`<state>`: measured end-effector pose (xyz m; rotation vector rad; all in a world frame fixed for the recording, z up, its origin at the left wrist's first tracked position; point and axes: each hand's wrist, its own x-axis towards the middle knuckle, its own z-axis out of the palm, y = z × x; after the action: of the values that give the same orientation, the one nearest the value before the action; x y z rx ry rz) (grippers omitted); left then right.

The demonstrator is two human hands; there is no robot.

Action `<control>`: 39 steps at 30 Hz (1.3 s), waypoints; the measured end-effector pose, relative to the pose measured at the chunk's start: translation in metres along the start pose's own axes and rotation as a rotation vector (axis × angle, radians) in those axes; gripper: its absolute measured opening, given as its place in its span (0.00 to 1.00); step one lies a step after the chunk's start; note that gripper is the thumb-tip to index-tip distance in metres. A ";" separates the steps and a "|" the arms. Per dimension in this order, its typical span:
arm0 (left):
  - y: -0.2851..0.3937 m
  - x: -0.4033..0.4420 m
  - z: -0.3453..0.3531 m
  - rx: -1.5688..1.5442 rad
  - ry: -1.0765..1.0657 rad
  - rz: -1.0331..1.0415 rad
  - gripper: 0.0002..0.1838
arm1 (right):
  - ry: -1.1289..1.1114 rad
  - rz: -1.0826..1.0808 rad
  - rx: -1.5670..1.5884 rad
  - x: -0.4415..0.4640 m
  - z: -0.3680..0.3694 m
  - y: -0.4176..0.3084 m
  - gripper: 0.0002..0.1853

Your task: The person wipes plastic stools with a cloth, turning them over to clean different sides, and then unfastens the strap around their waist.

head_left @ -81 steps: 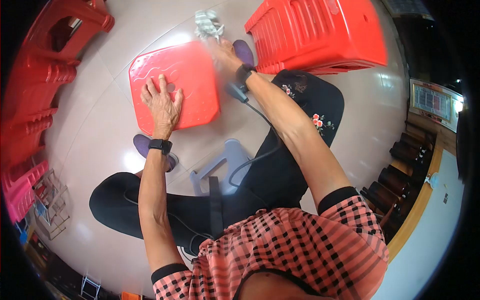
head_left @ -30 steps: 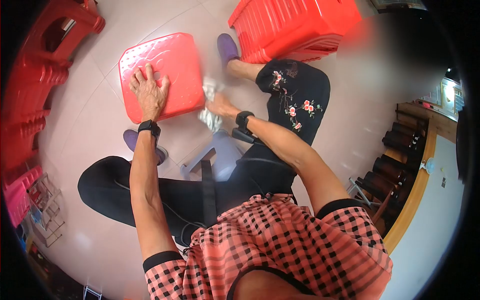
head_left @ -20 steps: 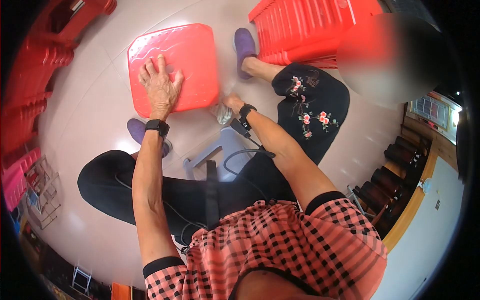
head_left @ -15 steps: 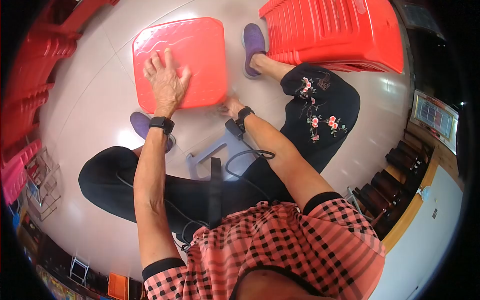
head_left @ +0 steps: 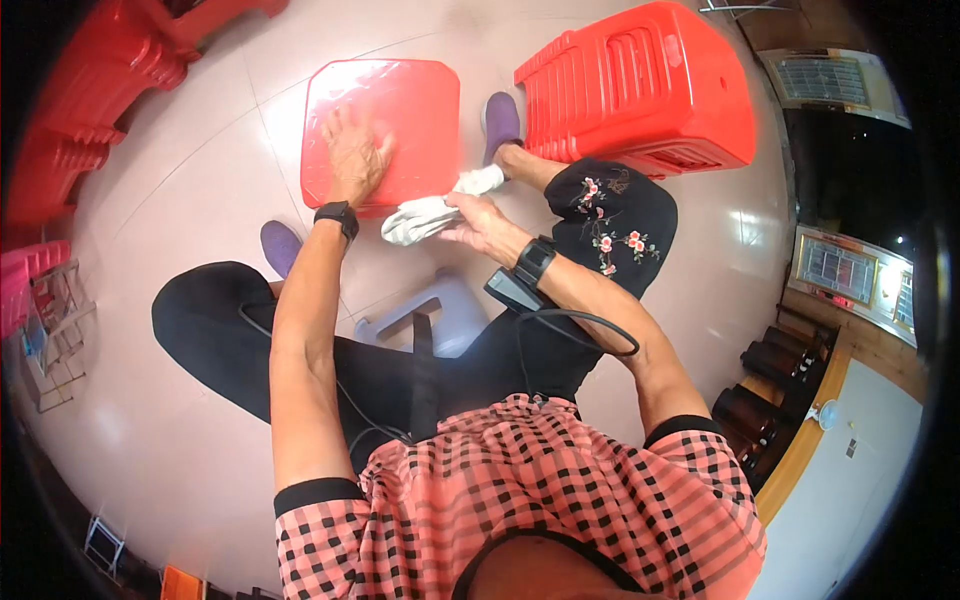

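While the red stool (head_left: 425, 120) is touched by the splayed left hand (head_left: 355, 163) | cloth (head_left: 415, 221) newly exposed, gripped by half-closed right hand (head_left: 486, 226)

Open floor (head_left: 215, 165) lies left of the red stool (head_left: 425, 115); a purple shoe (head_left: 502, 122) and stacked stools (head_left: 640, 90) obstruct its right.

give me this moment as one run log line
left hand: open on red stool top | right hand: gripping pale cloth by stool's near edge | stacked red stools: beyond right foot
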<state>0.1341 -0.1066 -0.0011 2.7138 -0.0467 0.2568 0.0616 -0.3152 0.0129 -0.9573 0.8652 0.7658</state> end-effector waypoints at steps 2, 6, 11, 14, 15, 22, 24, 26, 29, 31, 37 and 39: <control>-0.004 -0.001 -0.009 -0.032 -0.042 0.034 0.32 | 0.014 -0.121 -0.151 -0.047 0.040 -0.027 0.19; 0.002 -0.002 -0.056 -0.758 -0.338 -0.119 0.28 | -0.263 -0.323 -0.202 0.001 0.071 -0.046 0.17; -0.032 -0.017 -0.109 -1.225 -0.323 -0.449 0.19 | -0.446 -0.563 -0.831 -0.071 0.146 -0.078 0.24; -0.061 -0.033 -0.114 -1.222 0.054 -0.600 0.20 | -0.377 -0.905 -0.995 -0.061 0.153 -0.082 0.22; -0.071 -0.040 -0.112 -1.247 0.152 -0.657 0.18 | -0.326 -1.038 -1.000 -0.043 0.148 -0.076 0.22; -0.119 -0.099 -0.035 -0.536 0.411 -0.665 0.17 | 0.154 -1.560 -1.612 0.005 0.076 -0.043 0.24; -0.093 -0.108 -0.036 -0.675 0.370 -0.795 0.19 | 0.190 -1.625 -1.638 0.004 0.072 -0.035 0.24; -0.062 -0.106 -0.041 -0.728 0.497 -0.867 0.19 | 0.217 -1.616 -1.626 0.008 0.072 -0.033 0.24; -0.091 -0.130 -0.011 -0.703 0.465 -0.835 0.19 | 0.231 -1.595 -1.628 0.007 0.071 -0.031 0.24; -0.107 -0.142 0.004 -0.568 0.365 -0.870 0.19 | 0.235 -1.589 -1.633 0.004 0.072 -0.032 0.25; -0.155 -0.192 0.109 -0.231 0.044 -1.087 0.20 | 0.240 -1.558 -1.633 0.004 0.073 -0.034 0.25; -0.188 -0.238 0.185 -0.147 -0.014 -0.962 0.17 | 0.243 -1.553 -1.631 0.002 0.071 -0.035 0.25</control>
<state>-0.0543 -0.0109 -0.2869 2.2764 1.1393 -0.0569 0.1116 -0.2638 0.0456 -2.6198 -0.7227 -0.2578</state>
